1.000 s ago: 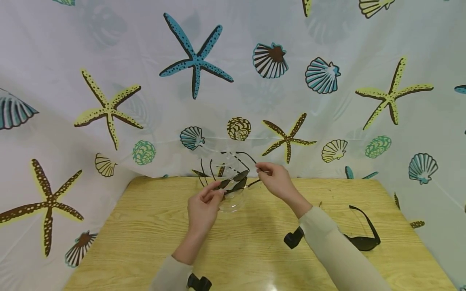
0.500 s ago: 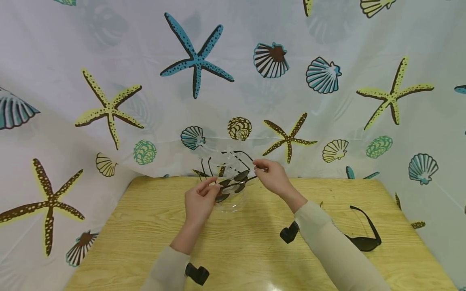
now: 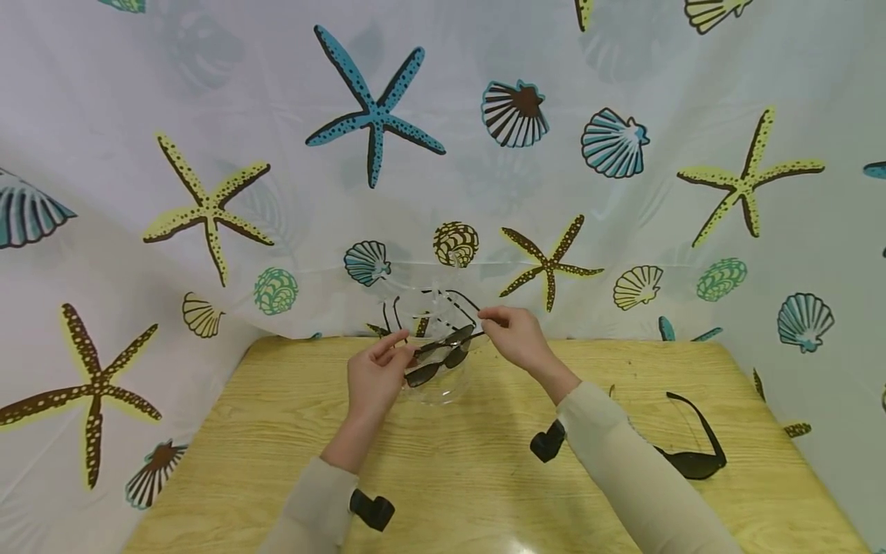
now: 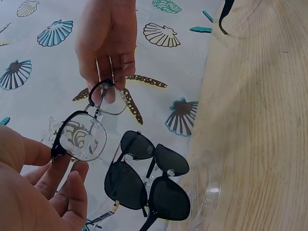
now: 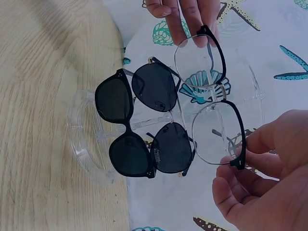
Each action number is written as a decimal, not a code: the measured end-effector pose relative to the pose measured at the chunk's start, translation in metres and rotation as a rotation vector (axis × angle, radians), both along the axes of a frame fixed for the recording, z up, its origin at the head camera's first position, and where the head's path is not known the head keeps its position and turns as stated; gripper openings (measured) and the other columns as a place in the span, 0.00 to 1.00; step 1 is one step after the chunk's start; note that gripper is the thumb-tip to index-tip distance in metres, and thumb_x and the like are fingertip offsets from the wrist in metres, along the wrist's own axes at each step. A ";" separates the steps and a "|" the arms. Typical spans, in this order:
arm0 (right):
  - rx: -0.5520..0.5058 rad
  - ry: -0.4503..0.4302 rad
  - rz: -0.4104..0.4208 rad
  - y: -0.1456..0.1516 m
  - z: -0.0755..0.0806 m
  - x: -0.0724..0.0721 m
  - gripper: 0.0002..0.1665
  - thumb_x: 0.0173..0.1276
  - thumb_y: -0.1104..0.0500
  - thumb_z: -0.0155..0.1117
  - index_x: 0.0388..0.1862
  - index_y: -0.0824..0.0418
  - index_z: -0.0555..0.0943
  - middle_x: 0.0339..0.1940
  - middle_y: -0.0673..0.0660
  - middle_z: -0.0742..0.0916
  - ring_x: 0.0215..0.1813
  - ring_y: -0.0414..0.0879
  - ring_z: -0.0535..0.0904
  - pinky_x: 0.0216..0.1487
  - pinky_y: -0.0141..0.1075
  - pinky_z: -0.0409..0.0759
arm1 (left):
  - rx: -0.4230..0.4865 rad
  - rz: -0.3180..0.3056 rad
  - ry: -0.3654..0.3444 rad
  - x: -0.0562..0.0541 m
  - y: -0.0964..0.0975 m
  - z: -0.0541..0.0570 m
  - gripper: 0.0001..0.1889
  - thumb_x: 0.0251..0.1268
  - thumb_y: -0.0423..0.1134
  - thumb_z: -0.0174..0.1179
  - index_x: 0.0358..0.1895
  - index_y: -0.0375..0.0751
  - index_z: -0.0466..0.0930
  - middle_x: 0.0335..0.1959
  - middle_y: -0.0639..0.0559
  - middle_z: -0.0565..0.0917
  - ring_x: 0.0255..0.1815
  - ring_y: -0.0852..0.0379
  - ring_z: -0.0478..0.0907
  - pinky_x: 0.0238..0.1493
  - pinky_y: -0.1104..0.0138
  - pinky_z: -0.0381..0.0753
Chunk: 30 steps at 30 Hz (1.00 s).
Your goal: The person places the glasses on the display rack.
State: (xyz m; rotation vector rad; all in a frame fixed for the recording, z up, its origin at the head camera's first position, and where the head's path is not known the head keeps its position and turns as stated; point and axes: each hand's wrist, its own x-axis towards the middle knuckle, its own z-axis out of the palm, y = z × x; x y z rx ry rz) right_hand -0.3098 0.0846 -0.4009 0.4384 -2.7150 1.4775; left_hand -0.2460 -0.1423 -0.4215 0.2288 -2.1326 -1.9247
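Eyeglasses with black browline rims and clear lenses [image 5: 239, 118] stretch between my two hands. My left hand [image 3: 374, 377] pinches one end corner of the frame, seen close in the left wrist view. At the other end, my right hand [image 3: 517, 341] holds the corner with thumb and fingertips. A clear display stand [image 5: 79, 139] rises behind and below the eyeglasses. It bears black sunglasses [image 5: 120, 98] low down and thin metal-framed sunglasses [image 5: 171, 147] just above them. The eyeglasses are level with the stand's upper part, above both dark pairs.
Another pair of black sunglasses [image 3: 695, 464] lies on the wooden table [image 3: 484, 477] at the right, partly hidden by my right sleeve. A white curtain [image 3: 443, 185] printed with starfish and shells encloses the table at the back and sides.
My left hand has shifted left and slightly up, uncovering more of the sunglasses on the stand. The right hand has drifted a little left. Both keep their hold on the eyeglasses.
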 end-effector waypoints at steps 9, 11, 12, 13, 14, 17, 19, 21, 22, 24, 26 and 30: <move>-0.032 0.000 -0.001 -0.004 0.008 -0.005 0.25 0.83 0.55 0.52 0.72 0.60 0.80 0.67 0.63 0.85 0.64 0.59 0.84 0.47 0.43 0.80 | -0.032 0.010 0.024 -0.006 -0.003 0.010 0.16 0.75 0.33 0.63 0.62 0.39 0.87 0.41 0.42 0.94 0.31 0.66 0.87 0.24 0.74 0.73; -0.037 -0.007 0.001 -0.005 0.008 -0.007 0.25 0.83 0.55 0.52 0.73 0.60 0.80 0.67 0.63 0.85 0.65 0.59 0.83 0.46 0.43 0.79 | -0.032 0.009 0.021 -0.008 -0.004 0.010 0.17 0.75 0.33 0.63 0.63 0.40 0.87 0.43 0.42 0.93 0.32 0.65 0.87 0.25 0.74 0.75; -0.038 -0.013 0.001 -0.006 0.008 -0.008 0.25 0.83 0.55 0.52 0.73 0.59 0.79 0.68 0.63 0.84 0.65 0.59 0.83 0.45 0.42 0.78 | -0.034 0.010 0.019 -0.008 -0.004 0.010 0.17 0.75 0.33 0.63 0.63 0.40 0.86 0.43 0.42 0.93 0.32 0.65 0.87 0.26 0.74 0.76; -0.036 -0.016 0.001 -0.006 0.008 -0.008 0.25 0.83 0.55 0.51 0.73 0.59 0.79 0.68 0.63 0.84 0.65 0.59 0.82 0.42 0.42 0.76 | -0.031 0.008 0.016 -0.008 -0.005 0.010 0.17 0.76 0.33 0.62 0.63 0.40 0.86 0.44 0.42 0.93 0.32 0.66 0.87 0.26 0.74 0.77; -0.036 -0.023 0.000 -0.007 0.008 -0.009 0.25 0.83 0.55 0.51 0.74 0.59 0.79 0.69 0.62 0.84 0.66 0.59 0.82 0.41 0.41 0.74 | -0.030 0.009 0.015 -0.009 -0.005 0.010 0.17 0.76 0.33 0.62 0.64 0.40 0.86 0.44 0.42 0.93 0.33 0.65 0.87 0.27 0.74 0.77; -0.029 -0.040 -0.003 -0.009 0.008 -0.010 0.26 0.83 0.54 0.51 0.75 0.58 0.78 0.70 0.62 0.83 0.66 0.59 0.82 0.34 0.39 0.71 | -0.028 0.008 0.010 -0.009 -0.007 0.009 0.18 0.76 0.34 0.62 0.65 0.40 0.85 0.45 0.41 0.93 0.32 0.68 0.86 0.27 0.74 0.77; -0.024 -0.044 -0.002 -0.010 0.008 -0.010 0.26 0.83 0.54 0.50 0.75 0.57 0.78 0.71 0.62 0.83 0.64 0.59 0.82 0.29 0.38 0.68 | -0.026 0.005 0.005 -0.009 -0.008 0.008 0.18 0.77 0.34 0.62 0.66 0.40 0.84 0.46 0.41 0.93 0.31 0.70 0.85 0.27 0.75 0.76; -0.021 -0.045 -0.001 -0.012 0.009 -0.011 0.26 0.83 0.54 0.50 0.75 0.57 0.78 0.71 0.62 0.83 0.61 0.58 0.82 0.26 0.37 0.66 | -0.022 0.008 -0.003 -0.009 -0.010 0.007 0.18 0.77 0.34 0.62 0.66 0.41 0.84 0.47 0.41 0.93 0.31 0.71 0.85 0.27 0.75 0.76; -0.020 -0.043 0.000 -0.013 0.009 -0.011 0.26 0.83 0.55 0.50 0.75 0.57 0.78 0.71 0.62 0.83 0.60 0.58 0.82 0.25 0.36 0.65 | -0.016 0.010 -0.010 -0.009 -0.010 0.007 0.18 0.77 0.35 0.62 0.66 0.41 0.84 0.46 0.42 0.93 0.31 0.70 0.85 0.28 0.75 0.76; -0.019 -0.040 0.004 -0.014 0.009 -0.012 0.26 0.83 0.55 0.50 0.75 0.58 0.78 0.71 0.62 0.83 0.57 0.58 0.82 0.25 0.36 0.65 | -0.007 0.017 -0.019 -0.010 -0.011 0.007 0.18 0.77 0.35 0.61 0.66 0.41 0.84 0.45 0.43 0.93 0.32 0.69 0.86 0.29 0.76 0.77; -0.019 -0.038 0.004 -0.016 0.009 -0.012 0.26 0.83 0.55 0.50 0.75 0.58 0.78 0.71 0.61 0.83 0.56 0.58 0.82 0.26 0.37 0.66 | -0.004 0.028 -0.027 -0.011 -0.012 0.007 0.18 0.78 0.35 0.61 0.66 0.41 0.84 0.44 0.44 0.93 0.32 0.68 0.86 0.29 0.76 0.77; -0.025 -0.041 0.002 -0.018 0.009 -0.014 0.27 0.83 0.54 0.49 0.75 0.58 0.78 0.70 0.61 0.83 0.45 0.52 0.81 0.27 0.37 0.67 | -0.020 0.040 -0.035 -0.013 -0.013 0.008 0.18 0.78 0.36 0.61 0.66 0.41 0.85 0.44 0.44 0.93 0.33 0.67 0.87 0.29 0.76 0.76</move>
